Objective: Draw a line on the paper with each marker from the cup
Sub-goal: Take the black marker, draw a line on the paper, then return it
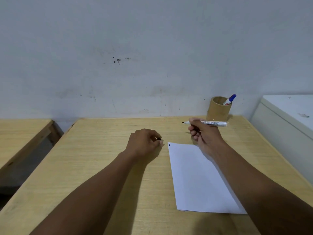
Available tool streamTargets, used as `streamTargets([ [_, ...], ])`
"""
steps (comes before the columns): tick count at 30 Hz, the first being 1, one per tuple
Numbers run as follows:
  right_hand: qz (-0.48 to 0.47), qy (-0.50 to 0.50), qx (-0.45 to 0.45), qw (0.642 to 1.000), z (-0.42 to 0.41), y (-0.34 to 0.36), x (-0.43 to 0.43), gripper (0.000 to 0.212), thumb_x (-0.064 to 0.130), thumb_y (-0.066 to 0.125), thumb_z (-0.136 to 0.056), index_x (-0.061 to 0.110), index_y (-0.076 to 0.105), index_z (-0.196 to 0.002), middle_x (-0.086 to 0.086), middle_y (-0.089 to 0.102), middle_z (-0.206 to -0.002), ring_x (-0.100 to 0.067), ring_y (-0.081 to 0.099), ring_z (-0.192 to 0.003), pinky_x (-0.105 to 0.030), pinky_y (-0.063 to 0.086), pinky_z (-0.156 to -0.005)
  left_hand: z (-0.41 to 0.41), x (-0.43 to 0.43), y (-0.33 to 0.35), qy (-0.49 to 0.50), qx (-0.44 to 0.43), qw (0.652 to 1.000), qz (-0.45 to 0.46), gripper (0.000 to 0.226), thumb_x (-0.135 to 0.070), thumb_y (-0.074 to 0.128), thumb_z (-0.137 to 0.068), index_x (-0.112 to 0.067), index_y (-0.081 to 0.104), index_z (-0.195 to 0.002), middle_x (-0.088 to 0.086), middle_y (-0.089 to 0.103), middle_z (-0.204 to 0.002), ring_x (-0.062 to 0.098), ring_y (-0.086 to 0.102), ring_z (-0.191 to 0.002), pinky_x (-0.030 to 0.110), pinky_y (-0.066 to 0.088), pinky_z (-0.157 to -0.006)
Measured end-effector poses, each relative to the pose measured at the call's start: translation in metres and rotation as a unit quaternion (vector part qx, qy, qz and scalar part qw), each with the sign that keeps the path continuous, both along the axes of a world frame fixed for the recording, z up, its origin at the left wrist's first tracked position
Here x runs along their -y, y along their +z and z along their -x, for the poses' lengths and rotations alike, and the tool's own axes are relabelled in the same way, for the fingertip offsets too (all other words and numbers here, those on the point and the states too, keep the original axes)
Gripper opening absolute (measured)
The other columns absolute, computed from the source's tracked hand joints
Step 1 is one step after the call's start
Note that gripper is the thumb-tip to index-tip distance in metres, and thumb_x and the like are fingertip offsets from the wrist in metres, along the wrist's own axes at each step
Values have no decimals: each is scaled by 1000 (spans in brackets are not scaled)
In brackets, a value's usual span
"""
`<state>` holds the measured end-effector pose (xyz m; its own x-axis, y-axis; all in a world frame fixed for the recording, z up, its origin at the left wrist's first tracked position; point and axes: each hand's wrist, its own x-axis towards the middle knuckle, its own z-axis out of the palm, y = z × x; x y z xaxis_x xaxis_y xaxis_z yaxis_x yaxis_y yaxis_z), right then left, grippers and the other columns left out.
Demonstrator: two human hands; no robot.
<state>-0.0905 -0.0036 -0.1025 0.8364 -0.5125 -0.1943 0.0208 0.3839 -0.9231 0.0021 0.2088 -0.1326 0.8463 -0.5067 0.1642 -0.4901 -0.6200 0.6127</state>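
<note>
Black-tipped marker point(213, 123) sits uncapped in the right hand point(204, 133), fingers curled tight round the barrel. Its long axis runs nearly level, left to right, tip pointing left, held above the surface point(108, 160) just in front of the cup point(218, 110). Left hand point(144, 141) rests on the surface, closed small on a dark bit that looks like the cap point(158, 138); can't confirm.

Paper point(201, 178) lies below and just nearer than the right hand, under that forearm, long axis running away from the person. One short dark stroke point(169, 144) at its far left corner, so likely one line is done.

Key relation: cap is left of the marker tip, tip faces the left hand, so recapping would mean bringing the two hands together along the marker's axis. Cup is just behind the right hand, nearer arm for the return. A blue-capped marker point(230, 98) and something red stand in the cup, apparently undone.
</note>
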Motion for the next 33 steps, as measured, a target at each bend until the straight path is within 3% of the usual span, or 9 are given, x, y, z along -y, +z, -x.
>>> streamTargets([
  [3, -60, 26, 13, 998, 6, 20, 12, 21, 21, 55, -94, 8, 70, -100, -11, 70, -72, -15, 59, -51, -24, 39, -50, -5, 8, 10, 8, -97, 987, 129, 7, -28, 79, -84, -23, 81, -88, -6, 80, -83, 10, 73, -83, 32, 57, -81],
  [5, -84, 26, 14, 996, 10, 29, 18, 23, 21, 50, -92, 7, 68, -94, -13, 72, -71, -17, 60, -50, -25, 39, -50, -4, 16, 24, 12, -172, 955, 240, 5, -20, 79, -86, -15, 80, -87, 3, 80, -85, 15, 73, -78, 30, 55, -73],
  [9, -93, 14, 16, 995, 15, 36, 19, 20, 20, 54, -95, 7, 63, -82, -11, 72, -64, -15, 59, -46, -22, 40, -43, -4, 35, 46, 3, -303, 890, 341, 19, -22, 75, -91, -9, 78, -104, 7, 81, -101, 23, 78, -93, 25, 47, -73],
  [12, -84, 4, 25, 996, 14, 37, 17, 17, 19, 62, -95, 8, 64, -83, -9, 71, -62, -12, 59, -44, -20, 40, -42, -5, 48, 52, -12, -348, 864, 363, 24, -27, 75, -90, -12, 77, -109, 5, 80, -106, 21, 77, -95, 30, 48, -81],
  [17, -68, -3, 36, 997, 12, 34, 16, 13, 18, 66, -93, 7, 66, -87, -9, 72, -64, -12, 61, -45, -21, 41, -45, 0, 65, 56, -34, -376, 844, 381, 30, -28, 77, -88, -10, 77, -112, 1, 78, -98, 18, 75, -86, 29, 48, -78],
  [24, -71, -2, 68, 995, 15, 31, 13, 13, 18, 68, -95, 6, 66, -92, -11, 74, -68, -13, 66, -52, -22, 47, -50, 8, 82, 56, -56, -358, 850, 383, 14, -24, 77, -88, -13, 78, -97, -1, 77, -84, 18, 74, -83, 28, 50, -78],
  [29, -68, 18, 71, 995, 19, 29, 15, 13, 19, 72, -91, 8, 68, -96, -12, 76, -80, -15, 72, -61, -25, 50, -57, 5, 87, 62, -69, -337, 859, 379, 18, -21, 75, -90, -7, 77, -102, 2, 75, -80, 17, 73, -82, 27, 51, -76],
  [31, -47, 64, 68, 995, 28, 34, 23, 30, 32, 78, -79, 9, 73, -98, -16, 76, -93, -19, 74, -71, -31, 49, -66, -1, 82, 68, -86, -335, 864, 365, 22, -21, 74, -91, -5, 76, -106, 4, 75, -83, 17, 73, -83, 27, 52, -76],
  [33, -34, 149, 63, 986, 37, 43, 37, 67, 59, 75, -69, 9, 76, -112, -19, 77, -110, -24, 74, -87, -36, 49, -73, -10, 77, 75, -100, -335, 865, 359, 20, -20, 73, -92, -6, 76, -106, 5, 75, -86, 19, 74, -83, 28, 52, -77],
])
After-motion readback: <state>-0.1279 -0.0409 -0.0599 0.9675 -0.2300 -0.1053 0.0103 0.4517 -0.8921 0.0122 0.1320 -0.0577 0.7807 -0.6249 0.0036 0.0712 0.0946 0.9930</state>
